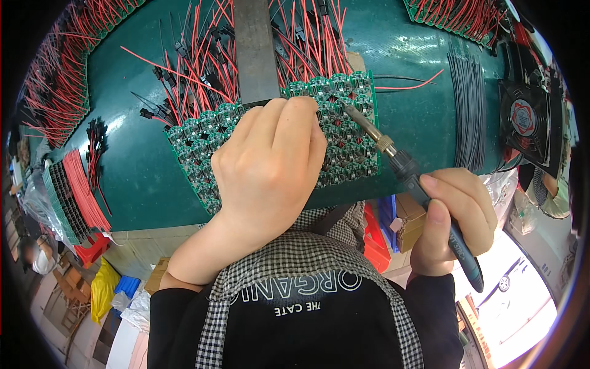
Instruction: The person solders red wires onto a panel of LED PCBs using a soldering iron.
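A panel of small green circuit boards [353, 157] lies at the table's near edge, with red and black wires [206, 74] fanning out from its far side. Over the panel's middle, my left hand [270, 154] is closed with fingers curled down; whatever they pinch is hidden beneath them. My right hand [458, 215] grips a soldering iron [409, 169] like a pen. Its tip points at the boards in the panel's upper right, close to my left fingers; whether it touches cannot be made out. A flat metal bar [255, 55] lies across the wires, ending by my left knuckles.
Black wires [468, 111] lie in a row on the green table [415, 117], beside a small fan [525, 117] at the right. Red wires [85, 184] and black connector leads [95, 147] lie left. Wired panels [74, 67] stand at the far left and far right [458, 18].
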Demonstrator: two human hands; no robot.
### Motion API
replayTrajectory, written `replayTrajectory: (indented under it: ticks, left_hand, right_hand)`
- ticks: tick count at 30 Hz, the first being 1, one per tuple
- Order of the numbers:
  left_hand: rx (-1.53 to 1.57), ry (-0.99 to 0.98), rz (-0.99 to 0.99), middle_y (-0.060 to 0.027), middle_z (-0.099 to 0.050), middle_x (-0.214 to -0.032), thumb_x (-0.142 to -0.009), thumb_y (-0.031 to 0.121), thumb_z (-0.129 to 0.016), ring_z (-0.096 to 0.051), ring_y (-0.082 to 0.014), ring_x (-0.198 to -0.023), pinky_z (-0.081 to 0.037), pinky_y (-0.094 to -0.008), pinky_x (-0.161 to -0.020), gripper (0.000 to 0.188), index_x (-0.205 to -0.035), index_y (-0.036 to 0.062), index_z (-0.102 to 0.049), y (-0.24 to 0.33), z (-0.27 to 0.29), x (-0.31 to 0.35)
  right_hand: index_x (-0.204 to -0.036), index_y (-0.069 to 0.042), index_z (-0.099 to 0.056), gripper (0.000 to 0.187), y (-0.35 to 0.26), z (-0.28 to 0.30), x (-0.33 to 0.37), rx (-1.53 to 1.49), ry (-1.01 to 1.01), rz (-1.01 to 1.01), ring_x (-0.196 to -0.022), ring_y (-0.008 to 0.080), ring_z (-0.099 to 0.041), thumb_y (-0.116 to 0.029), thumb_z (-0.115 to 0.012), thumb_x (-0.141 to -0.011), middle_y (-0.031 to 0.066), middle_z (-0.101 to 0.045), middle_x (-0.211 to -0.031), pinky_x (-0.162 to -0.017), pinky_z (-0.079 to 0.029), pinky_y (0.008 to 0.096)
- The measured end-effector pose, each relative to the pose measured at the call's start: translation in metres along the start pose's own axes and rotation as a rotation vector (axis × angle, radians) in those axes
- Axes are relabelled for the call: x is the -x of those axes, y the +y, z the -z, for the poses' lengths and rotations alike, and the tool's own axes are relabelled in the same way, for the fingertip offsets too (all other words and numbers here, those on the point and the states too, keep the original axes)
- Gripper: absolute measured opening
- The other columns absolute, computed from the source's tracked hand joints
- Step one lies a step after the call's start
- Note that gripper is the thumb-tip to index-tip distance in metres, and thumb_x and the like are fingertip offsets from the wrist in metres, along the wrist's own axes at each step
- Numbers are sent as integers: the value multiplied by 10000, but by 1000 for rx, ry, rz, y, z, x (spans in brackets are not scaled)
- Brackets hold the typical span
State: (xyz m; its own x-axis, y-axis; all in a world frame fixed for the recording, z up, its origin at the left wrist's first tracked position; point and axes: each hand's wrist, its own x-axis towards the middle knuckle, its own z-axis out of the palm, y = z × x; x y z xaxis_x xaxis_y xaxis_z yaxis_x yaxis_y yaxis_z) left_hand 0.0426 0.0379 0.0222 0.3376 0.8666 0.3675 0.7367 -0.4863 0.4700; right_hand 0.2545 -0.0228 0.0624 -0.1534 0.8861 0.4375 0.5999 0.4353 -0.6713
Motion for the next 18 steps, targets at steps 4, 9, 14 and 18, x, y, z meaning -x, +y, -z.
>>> replayTrajectory:
  ticks: [4,9,14,18]
  left_hand:
    - [-6,-5,-20,-46,-520,-702,-723,14,-677,-547,-190,-605,-456,-310,-496,149,-821,58,-575,-2,-1,0]
    - [-27,3,-36,-39,-495,-685,-721,10,-674,-536,-182,-596,-444,-309,-485,150,-808,63,-564,-4,-3,0]
    - [-33,28,-40,-33,-486,-677,-719,5,-674,-530,-177,-591,-440,-306,-482,157,-812,67,-564,-4,-3,0]
    - [-31,28,-51,-33,-476,-674,-714,4,-662,-537,-174,-593,-441,-307,-484,155,-820,69,-568,-4,-5,0]
  right_hand:
    - [-903,54,-685,175,-1,-2,-3,-2,-6,8,-557,214,-608,-21,-719,-749,148,-656,-753,-479,-476,285]
    - [-910,45,-691,182,-2,-6,-7,-7,0,5,-560,214,-610,-16,-724,-742,141,-656,-759,-482,-475,283]
    - [-919,34,-702,206,-3,-7,-11,-18,-20,22,-571,207,-614,7,-730,-717,127,-653,-768,-486,-480,280]
    - [-915,29,-708,230,-6,-8,-13,4,-28,12,-581,207,-620,29,-738,-687,122,-648,-774,-485,-487,282]
